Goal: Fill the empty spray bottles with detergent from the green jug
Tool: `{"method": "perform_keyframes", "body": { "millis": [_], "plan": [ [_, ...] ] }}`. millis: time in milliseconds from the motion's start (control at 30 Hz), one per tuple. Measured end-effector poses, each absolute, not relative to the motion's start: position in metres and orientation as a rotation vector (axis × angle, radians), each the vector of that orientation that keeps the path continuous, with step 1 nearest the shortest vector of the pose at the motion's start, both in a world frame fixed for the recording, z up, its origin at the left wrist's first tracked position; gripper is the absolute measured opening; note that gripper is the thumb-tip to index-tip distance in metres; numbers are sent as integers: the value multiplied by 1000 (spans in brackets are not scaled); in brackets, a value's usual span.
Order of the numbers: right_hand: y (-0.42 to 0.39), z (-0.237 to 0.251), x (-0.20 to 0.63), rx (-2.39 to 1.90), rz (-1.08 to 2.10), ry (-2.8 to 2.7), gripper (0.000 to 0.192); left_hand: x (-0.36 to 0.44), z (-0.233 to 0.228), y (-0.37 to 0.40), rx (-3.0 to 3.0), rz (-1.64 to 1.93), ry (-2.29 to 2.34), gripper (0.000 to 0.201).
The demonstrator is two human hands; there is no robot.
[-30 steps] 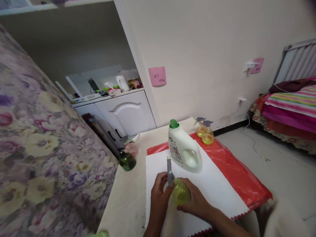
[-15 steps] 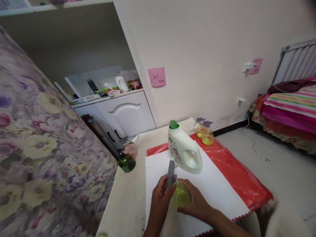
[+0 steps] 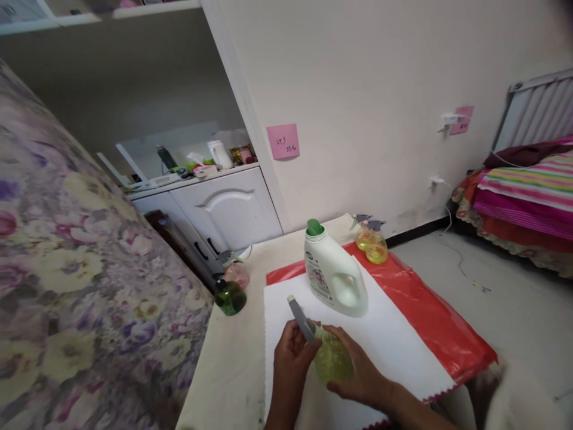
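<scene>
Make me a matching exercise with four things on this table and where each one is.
Things:
1. small yellow spray bottle
2. white detergent jug
3. dark green bottle
4. pair of yellow spray bottles

Places:
A. at the table's left edge, off the sheets
B. at the far end of the red sheet
C. held between the left hand and the right hand
D. standing on the white sheet

Pairs: 1-C, 2-D, 3-A, 4-B

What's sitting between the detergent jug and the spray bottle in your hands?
Nothing: in the head view only bare white sheet separates the jug from the spray bottle.
</scene>
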State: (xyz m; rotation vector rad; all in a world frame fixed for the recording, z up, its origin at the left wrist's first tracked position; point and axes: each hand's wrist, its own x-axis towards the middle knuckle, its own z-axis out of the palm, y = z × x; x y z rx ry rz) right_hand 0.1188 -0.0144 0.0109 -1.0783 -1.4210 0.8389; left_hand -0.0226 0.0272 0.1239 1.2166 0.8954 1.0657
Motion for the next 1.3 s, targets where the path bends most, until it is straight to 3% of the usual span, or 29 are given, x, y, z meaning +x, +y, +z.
{"method": "perform_keyframes", "body": {
  "millis": [200, 600, 733, 1067, 1300],
  "plan": [
    [-15, 17, 116, -1025, 918, -1325, 78, -25, 121, 33, 1147, 1061, 869, 32],
    [-30, 46, 121, -872, 1105, -1208, 85, -33, 126, 36, 1086, 1000, 800, 47],
    [-40, 64, 115, -765, 1212, -1160, 82, -34, 129, 26, 1045, 990, 675, 42],
    [-46, 56, 101, -908, 1119, -1186, 86, -39, 127, 20, 922, 1008, 572, 39],
    [-47, 54, 93, -1186, 900, -1180, 74, -43, 128, 20, 1074, 1064, 679, 39]
  ]
}}
